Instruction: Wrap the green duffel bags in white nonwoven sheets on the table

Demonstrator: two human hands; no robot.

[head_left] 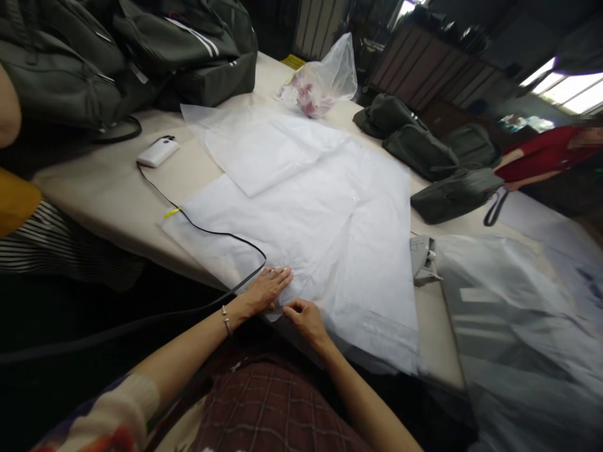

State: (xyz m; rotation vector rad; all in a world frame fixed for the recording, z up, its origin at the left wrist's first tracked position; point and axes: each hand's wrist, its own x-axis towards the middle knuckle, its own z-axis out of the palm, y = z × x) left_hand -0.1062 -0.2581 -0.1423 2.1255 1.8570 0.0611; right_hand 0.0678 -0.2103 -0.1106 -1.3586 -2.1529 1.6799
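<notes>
White translucent sheets or bags (301,220) lie spread in layers over the table. My left hand (268,289) rests flat on their near edge, its fingers stretched out to the right. Just right of it, my right hand (305,319) is closed in a pinch at the same edge, with a corner of the white sheet between the two hands. A black cable (221,233) crosses the sheets beside my left hand and runs to a white power bank (159,151) on the left.
Dark green bags (207,56) are piled at the back left, more (424,150) at the right beside a person in red (541,150). A clear bag (320,85) stands at the back. A grey-white dispenser (423,260) sits right. Someone in yellow (16,201) is at the left.
</notes>
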